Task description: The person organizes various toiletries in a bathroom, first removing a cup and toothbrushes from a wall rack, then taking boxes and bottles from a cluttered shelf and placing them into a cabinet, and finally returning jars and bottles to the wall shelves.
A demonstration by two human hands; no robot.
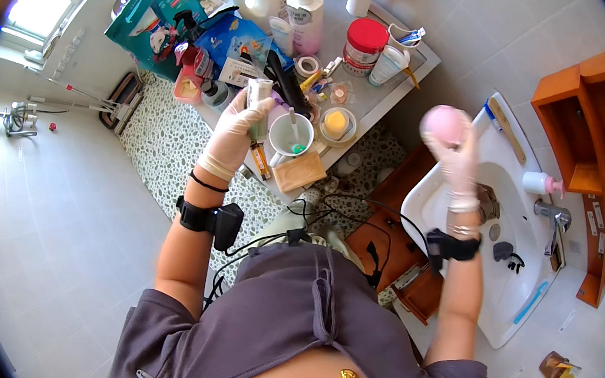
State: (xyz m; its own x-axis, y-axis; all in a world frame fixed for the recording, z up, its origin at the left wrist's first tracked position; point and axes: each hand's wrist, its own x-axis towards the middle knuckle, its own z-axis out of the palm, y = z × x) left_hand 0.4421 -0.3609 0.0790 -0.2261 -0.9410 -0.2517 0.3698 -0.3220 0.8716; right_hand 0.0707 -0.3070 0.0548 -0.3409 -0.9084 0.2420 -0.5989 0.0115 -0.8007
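My left hand [233, 132], in a pale thin glove, is closed round a small white tube [259, 91] above the counter's near edge. Just right of it stand a white mug [291, 135] with a brush handle and something green inside, and a wooden block [299, 171]. An orange-and-black tube [259, 160] lies beside the mug. My right hand [459, 161], gloved too, is raised over the left rim of the white sink [421, 195]. It grips a round pink thing [444, 124], smeared by motion, so its kind is unclear.
The counter [415, 67] is crowded with a pump bottle [304, 21], a red-lidded tub [364, 45], a teal bag [159, 23] and a yellow round piece in a dish [336, 123]. A wooden-handled brush [507, 130] and a faucet [553, 213] are at the sink. Black cables [330, 206] hang between my arms.
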